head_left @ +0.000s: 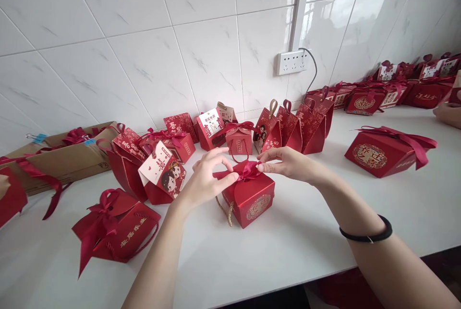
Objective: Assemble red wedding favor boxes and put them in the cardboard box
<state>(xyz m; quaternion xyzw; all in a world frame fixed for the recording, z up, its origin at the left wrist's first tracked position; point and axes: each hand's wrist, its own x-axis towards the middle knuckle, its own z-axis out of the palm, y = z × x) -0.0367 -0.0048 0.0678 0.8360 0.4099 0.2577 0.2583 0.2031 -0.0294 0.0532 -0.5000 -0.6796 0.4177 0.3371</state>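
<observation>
Red satin ribbon (248, 170), pinched by left hand (204, 180) and right hand (288, 162) atop a red cardboard box (250, 198), looks not yet tied, with finished ribboned boxes (389, 153) around.

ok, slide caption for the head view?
Left hand and right hand pinch the ribbon atop a red box on a white counter.

A thin black elastic band (366, 236) with a small silvery clasp rings the wrist behind the right hand (288, 162); both forearms are bare.
</observation>
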